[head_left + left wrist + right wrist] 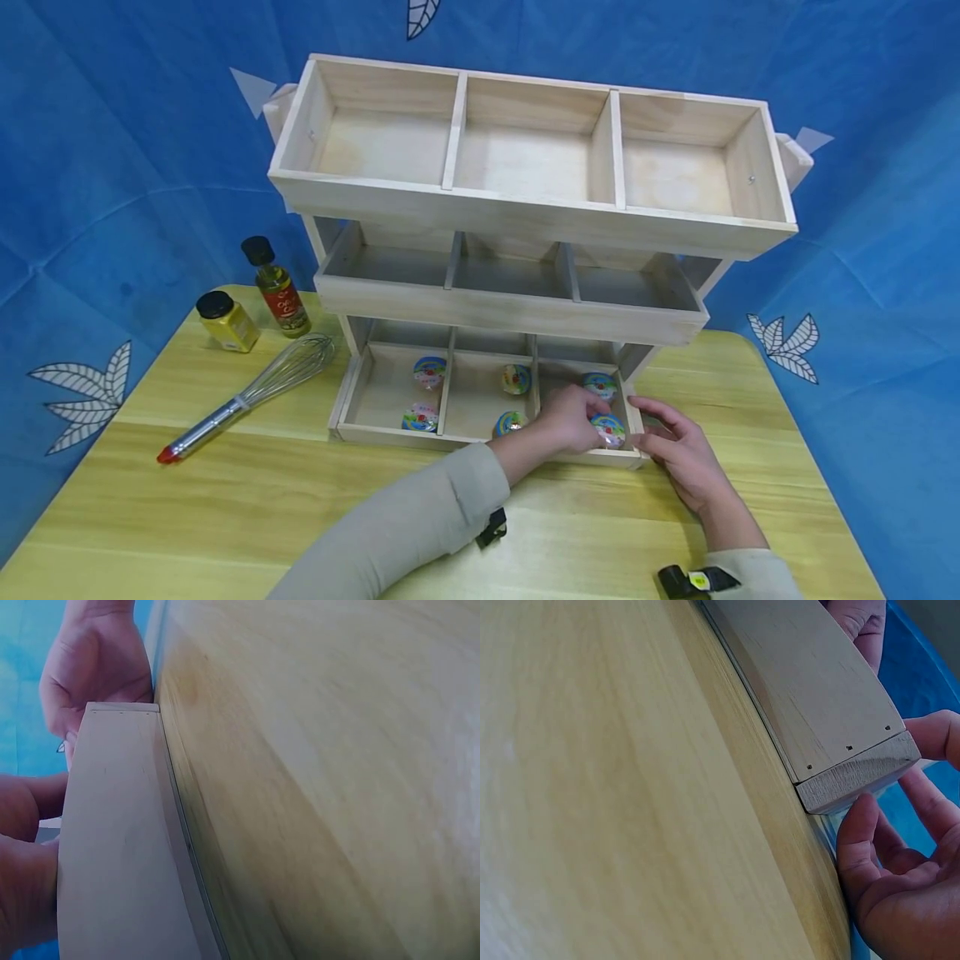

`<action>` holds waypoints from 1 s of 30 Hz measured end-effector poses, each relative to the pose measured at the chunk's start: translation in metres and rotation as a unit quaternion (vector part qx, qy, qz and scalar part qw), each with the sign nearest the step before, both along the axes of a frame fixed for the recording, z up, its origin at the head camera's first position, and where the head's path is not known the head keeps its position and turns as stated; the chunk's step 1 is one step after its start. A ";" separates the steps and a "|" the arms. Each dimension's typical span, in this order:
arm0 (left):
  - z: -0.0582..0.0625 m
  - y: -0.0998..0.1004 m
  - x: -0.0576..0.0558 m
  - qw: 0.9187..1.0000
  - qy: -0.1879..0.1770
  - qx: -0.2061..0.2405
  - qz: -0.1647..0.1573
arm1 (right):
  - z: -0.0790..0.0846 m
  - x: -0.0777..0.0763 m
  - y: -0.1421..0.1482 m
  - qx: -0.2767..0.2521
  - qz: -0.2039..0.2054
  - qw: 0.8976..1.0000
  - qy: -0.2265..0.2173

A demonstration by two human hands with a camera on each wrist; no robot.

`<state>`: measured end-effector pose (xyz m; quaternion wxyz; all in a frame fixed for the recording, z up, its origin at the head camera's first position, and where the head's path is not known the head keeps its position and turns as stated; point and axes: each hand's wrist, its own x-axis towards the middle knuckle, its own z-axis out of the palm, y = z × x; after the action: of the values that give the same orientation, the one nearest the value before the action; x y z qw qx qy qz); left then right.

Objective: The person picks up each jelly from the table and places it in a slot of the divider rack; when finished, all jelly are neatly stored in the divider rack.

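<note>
My left hand [573, 419] reaches over the front board into the right compartment of the bottom tray [397, 436]. Its thumb and fingers pinch a small round jelly cup [611, 432] with a colourful lid, near the front. Another jelly cup [600, 384] sits behind it. My right hand [678, 457] is at the tray's right end, fingertips at the side wall and front corner, fingers loosely bent. In the right wrist view, the right hand's fingers [860, 832] are beside the tray's end grain. The front board [120, 840] hides the left fingertips in the left wrist view.
Jelly cups lie in the left [430, 372] and middle [516, 379] compartments. Above are the middle tray [510, 310] and top tray [525, 200] of the wooden shelf. A whisk [255, 392], an oil bottle [281, 292] and a yellow jar [228, 323] are at left.
</note>
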<state>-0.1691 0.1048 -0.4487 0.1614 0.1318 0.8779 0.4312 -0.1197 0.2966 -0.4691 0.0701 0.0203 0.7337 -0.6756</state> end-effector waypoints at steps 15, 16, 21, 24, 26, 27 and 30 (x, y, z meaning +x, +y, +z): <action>0.013 -0.009 0.001 1.000 -0.006 0.003 -0.016 | -0.003 -0.001 0.001 -0.009 0.003 1.000 0.012; 0.014 -0.010 0.002 1.000 -0.003 0.005 -0.016 | -0.003 0.000 0.002 -0.012 0.003 1.000 0.012; 0.020 -0.016 0.008 0.999 0.006 0.034 -0.019 | -0.002 0.000 0.002 -0.016 0.007 1.000 0.010; 0.023 -0.022 0.013 0.998 0.003 0.065 -0.021 | 0.000 0.000 0.001 -0.014 0.008 1.000 0.009; 0.025 -0.027 0.017 0.995 -0.005 0.092 -0.024 | 0.000 0.000 0.001 -0.009 0.008 1.000 0.008; 0.026 -0.031 0.019 0.994 -0.012 0.108 -0.027 | 0.000 0.000 0.001 -0.006 0.007 1.000 0.007; 0.032 -0.041 0.026 0.986 -0.031 0.160 -0.038 | -0.002 0.000 0.001 0.004 0.007 1.000 0.005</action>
<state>-0.1432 0.0636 -0.4170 0.1818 0.1756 0.7866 0.5634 -0.1201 0.2980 -0.4707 0.0714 0.0125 0.7367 -0.6723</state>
